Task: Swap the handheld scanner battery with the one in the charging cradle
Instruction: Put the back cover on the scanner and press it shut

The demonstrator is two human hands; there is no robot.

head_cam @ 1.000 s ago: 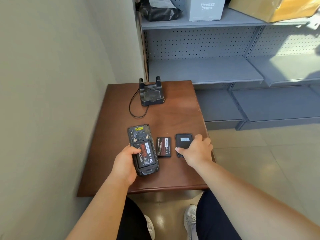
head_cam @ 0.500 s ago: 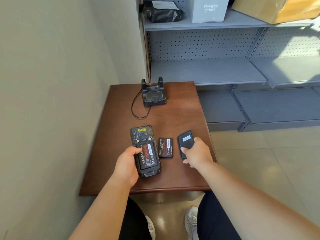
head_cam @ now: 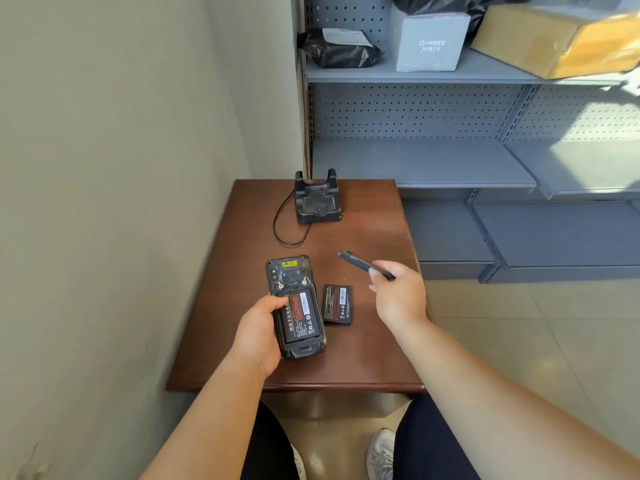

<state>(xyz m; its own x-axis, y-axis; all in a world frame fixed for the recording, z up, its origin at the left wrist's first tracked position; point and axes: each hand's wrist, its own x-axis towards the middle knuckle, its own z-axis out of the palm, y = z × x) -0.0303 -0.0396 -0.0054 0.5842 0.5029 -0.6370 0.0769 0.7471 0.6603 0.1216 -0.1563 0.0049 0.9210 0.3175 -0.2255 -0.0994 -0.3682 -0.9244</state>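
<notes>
The black handheld scanner [head_cam: 290, 271] lies face down on the brown table [head_cam: 374, 355], its back open with a battery [head_cam: 300, 313] seated in the bay. My left hand [head_cam: 261, 329] grips the scanner's left side, thumb on the battery. A second battery [head_cam: 337, 304] lies flat on the table just right of the scanner. My right hand [head_cam: 398, 292] holds the thin black battery cover [head_cam: 360, 263] lifted above the table, seen edge-on and tilted. The black charging cradle [head_cam: 317, 199] stands at the table's far edge with its slot bare.
The cradle's cable [head_cam: 282, 223] loops on the table to its left. A wall runs along the left. Grey metal shelving [head_cam: 422, 161] stands behind and to the right, with a black bag, a white box and a cardboard box on the upper shelf.
My right hand has picked the battery cover up off the table and raised it, turning it edge-on. The left hand and scanner stay put.
</notes>
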